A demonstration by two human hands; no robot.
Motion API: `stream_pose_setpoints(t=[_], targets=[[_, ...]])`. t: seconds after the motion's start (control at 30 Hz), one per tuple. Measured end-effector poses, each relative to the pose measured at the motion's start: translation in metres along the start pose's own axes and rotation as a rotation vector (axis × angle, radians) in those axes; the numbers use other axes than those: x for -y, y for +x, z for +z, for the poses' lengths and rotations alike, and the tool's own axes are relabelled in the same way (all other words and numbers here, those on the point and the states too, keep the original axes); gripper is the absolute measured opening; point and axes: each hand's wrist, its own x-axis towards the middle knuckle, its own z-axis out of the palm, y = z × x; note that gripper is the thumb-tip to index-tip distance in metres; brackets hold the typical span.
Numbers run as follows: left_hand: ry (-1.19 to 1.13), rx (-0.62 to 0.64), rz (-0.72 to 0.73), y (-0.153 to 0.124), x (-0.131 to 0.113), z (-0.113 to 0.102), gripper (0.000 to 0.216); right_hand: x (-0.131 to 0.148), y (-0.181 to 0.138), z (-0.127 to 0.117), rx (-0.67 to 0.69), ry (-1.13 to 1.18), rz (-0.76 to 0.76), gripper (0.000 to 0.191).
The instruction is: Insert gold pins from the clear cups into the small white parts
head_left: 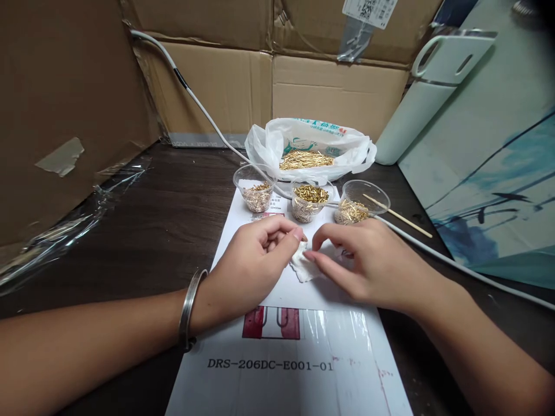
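Dark table [173,190] — sheet [277,387] reads "DRS-206DC-E001-01" — left hand [249,260], right hand [377,260] at tissue [304,268].

1. Standing here, I see both hands crowding in just in front of the middle cup [303,216]: the left hand [255,260] and right hand [373,260] leave only a slim gap, with a white scrap [304,268] in it.
2. Close behind that cup, the plastic bag [264,147] blocks the way; the cardboard wall [338,86] bars anything farther back.
3. Narrow slots separate it from the left cup [255,201] and right cup [347,214], crossed by a white cable [208,115].
4. Well to its right, a thin stick [410,223] and a tilted bottle [427,110] obstruct.
5. Widest passage: over the dark tabletop [173,202] well to its left.
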Motion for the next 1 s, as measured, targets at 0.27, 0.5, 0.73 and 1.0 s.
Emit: stream_pose_setpoints(t=[0.27, 0.5, 0.73, 1.0], targets=[[0.121, -0.076, -0.020, -0.005, -0.003, 0.002, 0.018, -0.013, 0.038, -0.023, -0.286, -0.133, 0.111, 0.015], [0.241, -0.088, -0.012, -0.008, -0.006, 0.003, 0.016, -0.028, 0.090, -0.029, -0.029, -0.085, -0.011, 0.003], [0.186, -0.044, -0.053, -0.007, -0.005, 0.003, 0.019, -0.030, 0.087, -0.028, -0.112, -0.116, -0.001, 0.005], [0.128, -0.029, -0.066, -0.006, -0.006, 0.003, 0.018, -0.027, 0.081, -0.022, -0.183, -0.021, 0.031, 0.005]])
